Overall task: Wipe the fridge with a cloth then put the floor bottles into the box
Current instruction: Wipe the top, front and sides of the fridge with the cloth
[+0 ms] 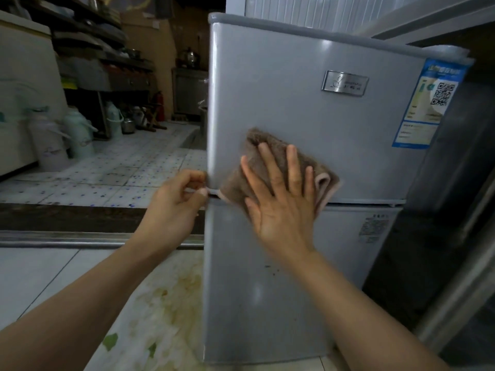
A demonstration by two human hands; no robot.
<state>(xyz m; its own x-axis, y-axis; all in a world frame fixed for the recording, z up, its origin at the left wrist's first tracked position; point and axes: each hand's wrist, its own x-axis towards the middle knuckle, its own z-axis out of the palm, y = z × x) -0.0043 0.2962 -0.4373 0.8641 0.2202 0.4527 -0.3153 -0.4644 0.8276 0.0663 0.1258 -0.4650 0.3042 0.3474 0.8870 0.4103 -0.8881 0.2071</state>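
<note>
A small grey two-door fridge (294, 108) stands in front of me, with a badge and a blue label on its upper door. My right hand (281, 199) lies flat, fingers spread, pressing a folded brown cloth (257, 145) against the lower part of the upper door. My left hand (174, 207) is curled at the fridge's left edge, its fingers gripping the door edge at the gap between the two doors. No bottles or box are in sight.
Thermos flasks (51, 140) and kettles stand on the tiled floor at the left, beside a white chest (24, 84). Shelves (101, 49) with dishes line the back wall. A stained floor patch (166, 298) lies left of the fridge. A dark cabinet (442, 210) stands at the right.
</note>
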